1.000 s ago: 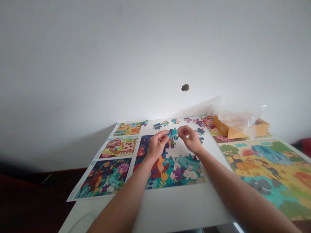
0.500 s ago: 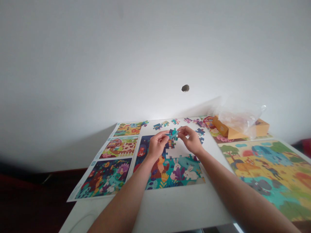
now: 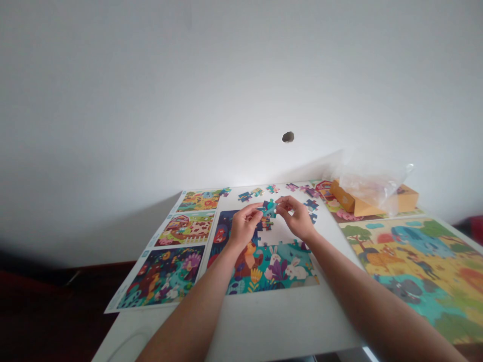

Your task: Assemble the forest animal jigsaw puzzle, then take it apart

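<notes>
White table [image 3: 264, 322], bearings taken from the hands. At 8 o'clock, a glossy paper sheet of printed animal scenes [image 3: 162, 276]. At 4 o'clock, a large assembled cardboard jigsaw [image 3: 422, 271]. At 2 o'clock, an orange cardboard box [image 3: 405, 198] beneath a clear plastic bag [image 3: 372, 183]. Centre: a multicoloured cardboard jigsaw [image 3: 271, 266], part assembled, with a white gap at its upper edge. Small loose cardboard pieces [image 3: 245, 196] lie at 12 o'clock. Left hand [image 3: 244, 226] and right hand [image 3: 296, 218] hold a teal cardboard jigsaw piece [image 3: 269, 207] between narrowly pinched fingertips [image 3: 278, 200], above the gap.
</notes>
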Demonstrator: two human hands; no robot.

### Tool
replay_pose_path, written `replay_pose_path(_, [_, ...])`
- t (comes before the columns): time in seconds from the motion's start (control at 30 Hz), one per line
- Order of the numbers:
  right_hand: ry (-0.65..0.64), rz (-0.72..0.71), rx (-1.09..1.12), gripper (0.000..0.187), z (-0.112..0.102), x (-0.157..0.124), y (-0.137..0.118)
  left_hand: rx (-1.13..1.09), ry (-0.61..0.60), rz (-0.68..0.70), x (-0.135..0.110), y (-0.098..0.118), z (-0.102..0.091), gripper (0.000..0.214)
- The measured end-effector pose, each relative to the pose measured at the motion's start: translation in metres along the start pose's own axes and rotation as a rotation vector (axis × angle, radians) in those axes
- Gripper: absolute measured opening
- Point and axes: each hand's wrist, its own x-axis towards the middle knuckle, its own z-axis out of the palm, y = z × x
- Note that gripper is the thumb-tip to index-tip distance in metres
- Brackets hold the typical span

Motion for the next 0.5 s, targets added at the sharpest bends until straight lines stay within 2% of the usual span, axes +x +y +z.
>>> replay_pose_path(0.5, [-0.022,-0.009,-0.101,0.021,0.0006,-0.0014,-0.0015,0.010,-0.014,0.006,-0.0002,-0.0005,-0.0003,0.033])
